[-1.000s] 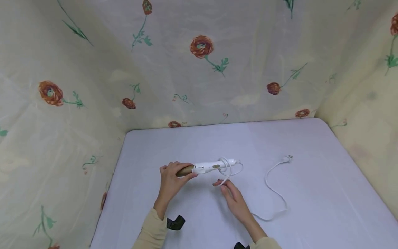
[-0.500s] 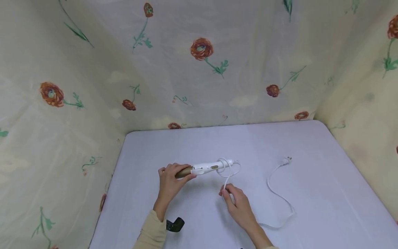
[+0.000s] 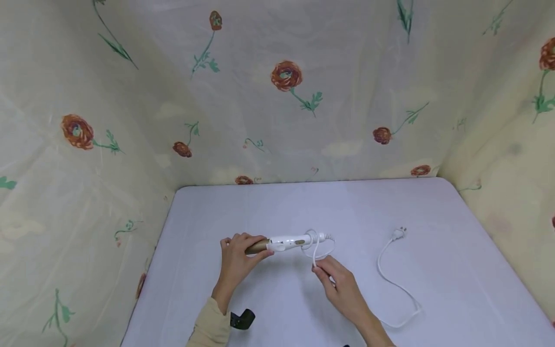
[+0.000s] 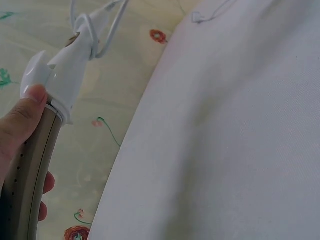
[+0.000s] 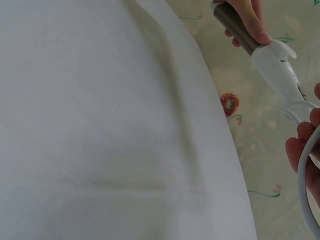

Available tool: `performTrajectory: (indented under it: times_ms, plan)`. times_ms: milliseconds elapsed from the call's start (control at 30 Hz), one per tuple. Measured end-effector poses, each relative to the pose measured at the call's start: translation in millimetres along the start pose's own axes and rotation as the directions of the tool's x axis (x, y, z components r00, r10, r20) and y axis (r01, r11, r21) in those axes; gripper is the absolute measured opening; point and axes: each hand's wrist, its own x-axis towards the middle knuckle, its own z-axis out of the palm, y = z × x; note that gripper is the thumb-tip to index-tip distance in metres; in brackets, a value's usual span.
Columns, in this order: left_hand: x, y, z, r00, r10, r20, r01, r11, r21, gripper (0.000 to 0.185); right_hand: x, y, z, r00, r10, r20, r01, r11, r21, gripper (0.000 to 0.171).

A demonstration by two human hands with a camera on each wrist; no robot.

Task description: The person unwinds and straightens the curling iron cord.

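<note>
My left hand (image 3: pixel 237 258) grips the curling iron (image 3: pixel 284 242) by its gold barrel, just above the table (image 3: pixel 455 270). My right hand (image 3: pixel 340 284) pinches the cord (image 3: pixel 315 253) just below the handle loops. Pulling too slack, I think the loops could slide off. The plug (image 3: pixel 398 233) lies well right; nothing blocks it.

Your left hand (image 3: pixel 237 258) holds the curling iron (image 3: pixel 282 242) by its left end, above the middle of the table (image 3: pixel 455 270). Your right hand (image 3: pixel 342 289), just nearer and to the right, pinches the cord (image 3: pixel 401 284), which trails right to the plug (image 3: pixel 398 233), farther right.
</note>
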Motion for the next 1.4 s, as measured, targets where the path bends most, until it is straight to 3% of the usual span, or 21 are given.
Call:
performTrajectory:
  times_ms: [500,800,1167,1400]
  plan:
    - [-4.7,-6.3,-2.1,0.997,0.045,0.058,-0.047,0.999,0.027,0.047,28,7,-23,0.996,-0.091,0.024,0.093,0.992,-0.085,0.016]
    - [-5.3,-7.9,-2.8,0.988,0.129,0.081,-0.132,0.991,0.032,0.044,42,19,-29,0.990,-0.139,-0.003,0.138,0.984,-0.115,0.019]
    - [-6.1,-10.5,-5.8,0.976,0.174,0.133,-0.165,0.983,-0.079,0.043,46,42,-29,0.999,-0.036,0.011,0.036,0.997,-0.069,0.016]
    - [-8.0,-14.3,-6.0,0.972,0.186,0.147,-0.167,0.978,-0.128,0.041,39,52,-22,0.994,0.077,0.074,-0.073,0.996,-0.051,0.011]
